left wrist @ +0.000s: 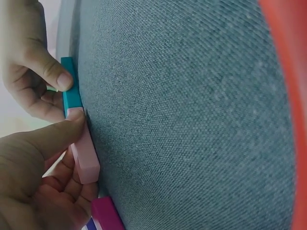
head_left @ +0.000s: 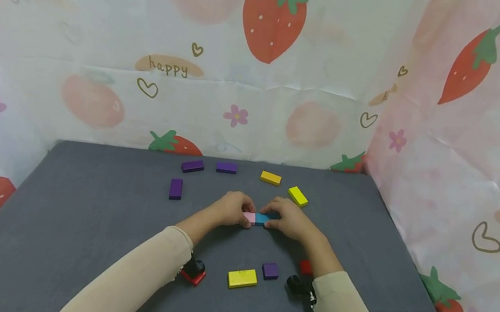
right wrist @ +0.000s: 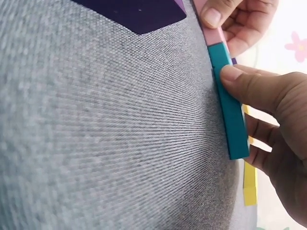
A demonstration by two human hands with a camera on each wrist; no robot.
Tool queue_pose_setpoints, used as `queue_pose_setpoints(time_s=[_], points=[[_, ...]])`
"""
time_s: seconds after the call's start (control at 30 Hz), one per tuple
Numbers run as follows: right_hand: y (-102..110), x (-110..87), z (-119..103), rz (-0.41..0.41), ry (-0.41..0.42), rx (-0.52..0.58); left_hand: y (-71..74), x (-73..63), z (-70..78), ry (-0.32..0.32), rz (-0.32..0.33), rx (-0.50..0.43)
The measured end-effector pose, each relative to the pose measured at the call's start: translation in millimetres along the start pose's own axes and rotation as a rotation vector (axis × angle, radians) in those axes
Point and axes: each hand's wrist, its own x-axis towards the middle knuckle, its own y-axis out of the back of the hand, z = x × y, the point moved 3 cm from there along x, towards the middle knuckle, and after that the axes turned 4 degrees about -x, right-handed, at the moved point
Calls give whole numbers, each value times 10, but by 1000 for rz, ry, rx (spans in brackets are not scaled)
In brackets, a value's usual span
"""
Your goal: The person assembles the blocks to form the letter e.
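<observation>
On the grey table, right around the middle, two hands meet over a pink-and-blue pair!
The step wants light, even pressure from both sides, I'd judge, long faces lined up so neither piece slips past the other at the join. Look at the left hand: closed to a pinch, thumb pressed on the near face of the pink block, fingers curled in behind. And the right hand mirrors it, clamped on the blue block, thumb in front, fingers tucked along the far side. Ends touching, no gap that I can make out! Nearer the camera, a yellow block lies ungripped, and just beside it, a smaller purple block.
</observation>
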Motion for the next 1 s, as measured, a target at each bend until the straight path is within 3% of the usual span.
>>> queue_pose_setpoints(time_s=[0.73, 1.0], points=[[24, -33, 24, -8, -28, 41, -59, 63, 12, -26, -12, -18], [186, -71, 142, 65, -40, 62, -107, 136, 66, -39, -8, -4]])
